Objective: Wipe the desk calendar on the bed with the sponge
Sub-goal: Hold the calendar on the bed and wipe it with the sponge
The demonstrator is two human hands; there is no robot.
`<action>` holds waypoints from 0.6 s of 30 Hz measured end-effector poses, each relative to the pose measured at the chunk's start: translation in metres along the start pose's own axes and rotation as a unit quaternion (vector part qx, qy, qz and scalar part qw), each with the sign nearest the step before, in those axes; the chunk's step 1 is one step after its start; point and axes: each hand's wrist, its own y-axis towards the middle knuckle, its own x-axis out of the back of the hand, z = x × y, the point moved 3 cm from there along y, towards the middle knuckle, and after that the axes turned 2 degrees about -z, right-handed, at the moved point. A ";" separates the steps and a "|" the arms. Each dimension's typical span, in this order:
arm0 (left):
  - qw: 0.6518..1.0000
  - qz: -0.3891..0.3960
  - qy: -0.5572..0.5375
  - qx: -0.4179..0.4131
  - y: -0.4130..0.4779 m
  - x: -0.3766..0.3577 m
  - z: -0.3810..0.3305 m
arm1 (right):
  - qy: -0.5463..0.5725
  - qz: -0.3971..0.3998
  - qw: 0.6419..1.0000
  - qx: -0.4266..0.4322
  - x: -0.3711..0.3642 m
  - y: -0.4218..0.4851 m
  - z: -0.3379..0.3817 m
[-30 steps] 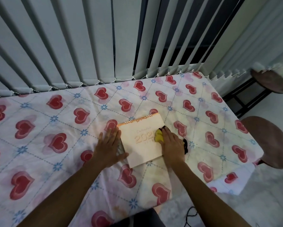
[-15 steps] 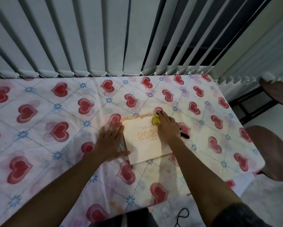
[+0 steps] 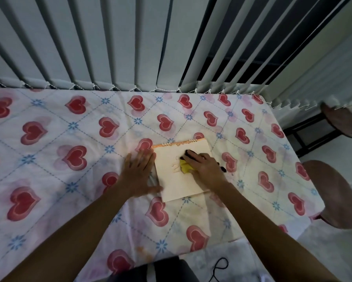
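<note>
A cream desk calendar (image 3: 176, 184) with an orange spiral-bound top edge lies flat on the heart-patterned bed sheet (image 3: 69, 151). My right hand (image 3: 206, 166) presses a yellow sponge (image 3: 184, 167) with a black scouring side onto the middle of the calendar's cover, hiding part of the printed year. My left hand (image 3: 139, 173) lies flat with fingers spread on the sheet, touching the calendar's left edge.
Vertical grey blinds (image 3: 130, 47) hang along the far side of the bed. Two round brown stools (image 3: 332, 194) stand to the right of the bed. A black cord (image 3: 218, 268) lies on the floor near the bed's front edge.
My right hand has slid the sponge from the calendar's top edge down and left to the middle of the cover. My left hand has stayed at the left edge.
</note>
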 end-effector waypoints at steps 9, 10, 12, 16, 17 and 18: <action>1.000 0.027 0.006 0.003 0.002 -0.004 0.004 | 0.081 -0.070 0.994 0.034 -0.028 -0.020 0.060; 1.000 0.025 0.006 0.002 0.002 -0.005 0.004 | 0.083 -0.069 0.992 0.059 -0.031 -0.033 0.059; 1.000 0.017 0.007 0.005 0.002 -0.007 0.005 | 0.088 -0.063 0.991 0.074 -0.032 -0.033 0.056; 0.999 0.041 0.024 -0.004 0.004 -0.008 0.005 | 0.080 -0.075 0.994 -0.003 -0.024 0.029 0.068; 0.998 0.048 0.030 -0.003 0.005 -0.007 0.005 | 0.080 -0.078 0.993 -0.028 -0.024 0.041 0.072; 0.998 0.055 0.033 -0.002 0.006 -0.006 0.006 | 0.085 -0.081 0.992 -0.048 -0.023 0.048 0.075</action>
